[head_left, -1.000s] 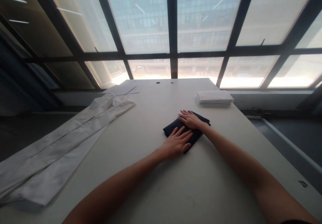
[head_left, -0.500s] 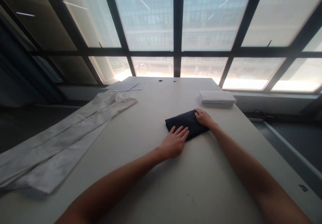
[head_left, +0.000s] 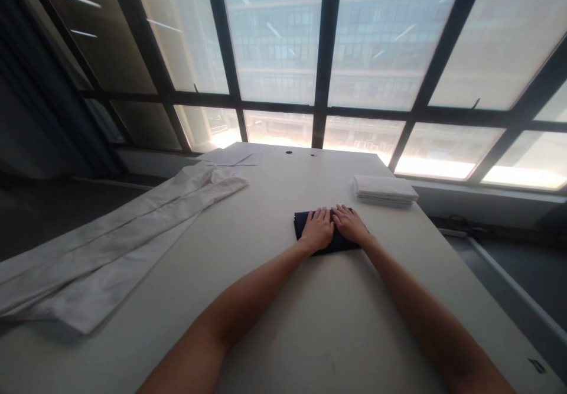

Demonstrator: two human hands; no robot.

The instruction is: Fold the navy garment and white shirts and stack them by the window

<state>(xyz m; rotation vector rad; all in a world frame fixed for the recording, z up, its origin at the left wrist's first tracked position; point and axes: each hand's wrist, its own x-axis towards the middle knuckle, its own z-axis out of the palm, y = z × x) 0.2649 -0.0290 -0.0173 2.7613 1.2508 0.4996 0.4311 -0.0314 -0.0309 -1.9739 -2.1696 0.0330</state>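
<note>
Left hand [head_left: 319, 229] inward, cloth [head_left: 338, 244] perhaps half-hidden

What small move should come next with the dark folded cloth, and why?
Probably slide the hands gently apart to smooth it: the left hand and right hand rest close together on the dark folded cloth, leaving its left end uncovered.

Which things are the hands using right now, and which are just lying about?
In use:
dark folded cloth, under both hands
left hand
right hand

Seemingly just lying about:
white folded stack, on the right
long white cloth, on the left
papers, farther back, left
</note>
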